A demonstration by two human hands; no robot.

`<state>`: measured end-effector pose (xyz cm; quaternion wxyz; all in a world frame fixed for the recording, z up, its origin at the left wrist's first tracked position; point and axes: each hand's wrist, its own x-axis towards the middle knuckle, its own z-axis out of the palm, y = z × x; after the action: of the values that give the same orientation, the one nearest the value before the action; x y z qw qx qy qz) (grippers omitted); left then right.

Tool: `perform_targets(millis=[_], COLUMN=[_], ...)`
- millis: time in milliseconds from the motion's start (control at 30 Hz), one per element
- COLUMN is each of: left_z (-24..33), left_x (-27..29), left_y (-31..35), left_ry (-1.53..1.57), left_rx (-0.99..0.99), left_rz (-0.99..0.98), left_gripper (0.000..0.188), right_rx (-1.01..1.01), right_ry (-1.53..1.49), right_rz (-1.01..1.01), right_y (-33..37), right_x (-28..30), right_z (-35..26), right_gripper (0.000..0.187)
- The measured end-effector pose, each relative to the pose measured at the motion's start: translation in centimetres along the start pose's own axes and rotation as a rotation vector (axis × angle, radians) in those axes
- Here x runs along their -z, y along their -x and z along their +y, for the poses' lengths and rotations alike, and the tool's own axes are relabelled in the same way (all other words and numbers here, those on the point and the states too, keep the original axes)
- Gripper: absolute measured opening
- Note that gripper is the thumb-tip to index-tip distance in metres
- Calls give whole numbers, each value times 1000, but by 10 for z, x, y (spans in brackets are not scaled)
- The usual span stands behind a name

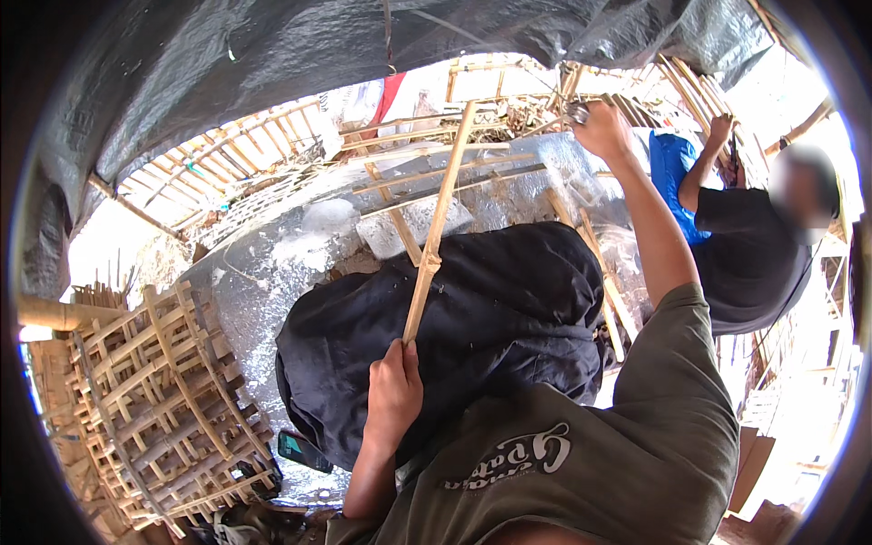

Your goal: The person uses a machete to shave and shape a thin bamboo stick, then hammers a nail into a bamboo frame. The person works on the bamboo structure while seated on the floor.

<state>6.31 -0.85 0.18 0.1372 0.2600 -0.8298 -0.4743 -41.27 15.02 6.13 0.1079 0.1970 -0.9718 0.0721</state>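
Note:
My left hand (393, 386) is wrapped round the lower end of a bamboo strip (440, 222), which slants upward and away over my lap. A knot shows midway along the strip. My right hand (602, 132) is out at the far right with its fingers closed. A small shiny metal piece (578, 113) shows at the fingers, but its kind is too small to tell. Beyond my knees, a loose frame of bamboo slats (436, 186) rests by a pale block (409, 232). Black cloth (490, 309) covers my legs.
A woven bamboo panel (163, 400) leans at my left, and a phone (304, 450) lies beside my leg. Another person (749, 245) in black sits at the right near a blue cloth (672, 173). A dark tarp (318, 54) hangs overhead. Silvery sheeting (245, 300) covers the ground.

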Motion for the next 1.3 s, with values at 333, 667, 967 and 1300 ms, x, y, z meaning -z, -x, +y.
perform_targets(millis=[333,667,967,1300], left_z=[-6,9,28,32], left_x=[-12,-8,-3,10], left_y=[-10,-6,-13,-14], left_ry=[707,1071,1154,1161], left_rx=[388,547,613,605], left_rz=[-323,-472,-588,-581], left_gripper=[40,46,43,40], right_rx=[471,606,634,79], right_ry=[-214,-136,-30,64], right_rz=[-183,-222,-131,-159], right_y=[131,165,126,-27], right_x=[14,25,1,-19], right_z=[-94,-115,-99,-69], right_gripper=[20,24,23,27])
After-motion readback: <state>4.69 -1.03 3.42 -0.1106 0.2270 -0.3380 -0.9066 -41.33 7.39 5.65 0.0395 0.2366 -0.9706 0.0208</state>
